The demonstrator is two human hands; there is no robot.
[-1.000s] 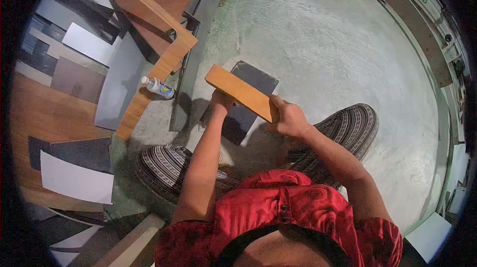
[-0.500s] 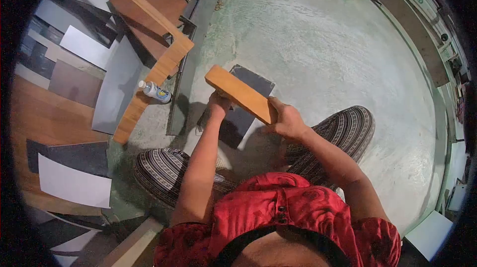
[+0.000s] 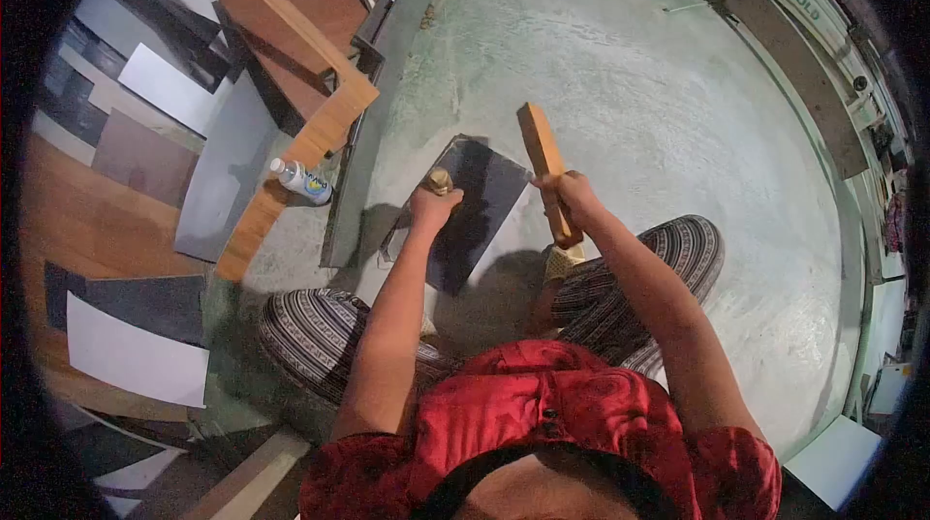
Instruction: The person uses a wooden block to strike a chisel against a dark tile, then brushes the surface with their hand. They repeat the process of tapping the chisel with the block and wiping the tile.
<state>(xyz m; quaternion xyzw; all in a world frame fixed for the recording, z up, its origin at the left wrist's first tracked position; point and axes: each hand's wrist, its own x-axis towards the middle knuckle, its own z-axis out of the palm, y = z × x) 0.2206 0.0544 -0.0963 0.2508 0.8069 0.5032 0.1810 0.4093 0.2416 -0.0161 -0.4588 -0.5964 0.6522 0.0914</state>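
My right hand (image 3: 570, 198) is closed around a wooden block (image 3: 542, 145), which is long, flat-sided and orange-brown. The block points away from me, to the right of a dark rectangular board (image 3: 472, 200) on the floor. Above that board's left part, my left hand (image 3: 433, 205) is wrapped round an upright object with a round brass-coloured end (image 3: 441, 179). Most of that object is hidden by the fingers, so its kind cannot be made out.
A plastic bottle (image 3: 302, 182) lies on a wooden strip (image 3: 254, 229) at the left. Stacked panels and offcuts, including a white sheet (image 3: 138, 351), fill the left side. Long boards (image 3: 799, 75) line the right edge. My bent knees flank the dark board.
The wooden block was across the dark board between both hands. It has swung to the right and turned lengthwise in my right hand. My left hand is now apart from it.
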